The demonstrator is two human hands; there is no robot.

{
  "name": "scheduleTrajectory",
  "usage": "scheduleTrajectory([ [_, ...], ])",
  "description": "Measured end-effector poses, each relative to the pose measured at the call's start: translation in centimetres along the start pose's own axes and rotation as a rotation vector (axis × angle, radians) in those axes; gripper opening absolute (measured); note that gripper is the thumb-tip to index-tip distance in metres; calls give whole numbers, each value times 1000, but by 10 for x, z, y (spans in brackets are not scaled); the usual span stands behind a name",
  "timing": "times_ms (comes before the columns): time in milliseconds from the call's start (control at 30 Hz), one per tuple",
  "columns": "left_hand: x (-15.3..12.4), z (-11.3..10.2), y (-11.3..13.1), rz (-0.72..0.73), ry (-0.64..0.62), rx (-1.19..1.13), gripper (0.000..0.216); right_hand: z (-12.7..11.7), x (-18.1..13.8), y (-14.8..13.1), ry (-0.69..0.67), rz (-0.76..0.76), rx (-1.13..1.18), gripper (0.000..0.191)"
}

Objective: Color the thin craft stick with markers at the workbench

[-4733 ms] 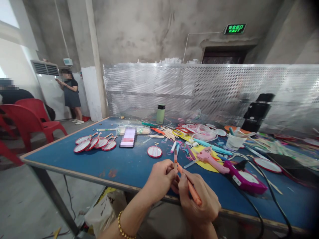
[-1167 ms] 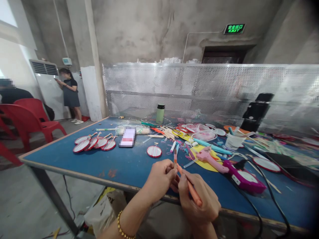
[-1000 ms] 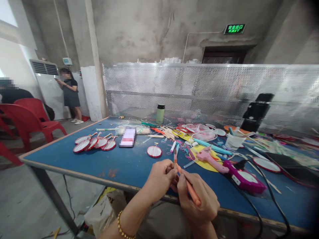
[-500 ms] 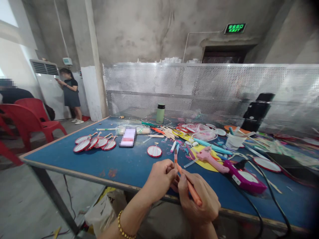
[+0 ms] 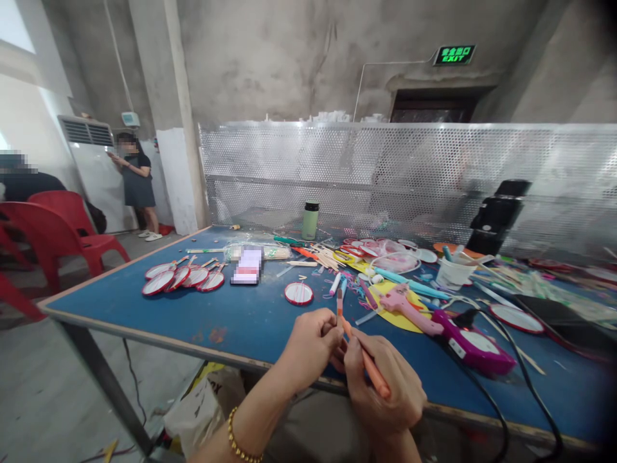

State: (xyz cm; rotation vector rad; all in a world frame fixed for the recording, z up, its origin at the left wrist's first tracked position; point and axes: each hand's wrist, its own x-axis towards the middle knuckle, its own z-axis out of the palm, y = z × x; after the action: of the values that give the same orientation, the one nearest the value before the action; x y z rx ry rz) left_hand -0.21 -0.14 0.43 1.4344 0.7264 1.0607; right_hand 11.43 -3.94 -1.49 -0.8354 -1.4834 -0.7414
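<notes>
My right hand (image 5: 390, 386) is closed around an orange marker pen (image 5: 376, 376), whose front end meets a thin flat stick (image 5: 340, 301). That stick stands upright between the pinched fingers of my left hand (image 5: 308, 344); it has orange colour on its lower part and a darker top. Both hands are close together over the table's front edge, and the pen's tip is hidden by my fingers. Just beyond them lies a small round white disc with a red rim (image 5: 299, 293). Pink and blue marker pens (image 5: 335, 284) lie behind the stick.
Several red-rimmed discs with sticks (image 5: 197, 276) overlap on the left of the blue table (image 5: 120, 315), beside a phone (image 5: 247, 265). A green cup (image 5: 311, 220) stands at the back. On the right are a pink-purple glue gun (image 5: 475, 344), its black cables and a white cup (image 5: 454, 272).
</notes>
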Motion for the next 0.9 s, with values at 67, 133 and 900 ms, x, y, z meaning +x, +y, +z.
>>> scheduleTrajectory([
  [67, -1, 0, 3, 8, 19, 26, 17, 0, 0, 1, -12, -18, 18, 16],
  [133, -1, 0, 4, 6, 29, 38, 16, 0, -1, 1, -15, -18, 37, 17],
  [900, -1, 0, 2, -35, -8, -24, 19, -1, -4, 2, 26, 19, -17, 16],
])
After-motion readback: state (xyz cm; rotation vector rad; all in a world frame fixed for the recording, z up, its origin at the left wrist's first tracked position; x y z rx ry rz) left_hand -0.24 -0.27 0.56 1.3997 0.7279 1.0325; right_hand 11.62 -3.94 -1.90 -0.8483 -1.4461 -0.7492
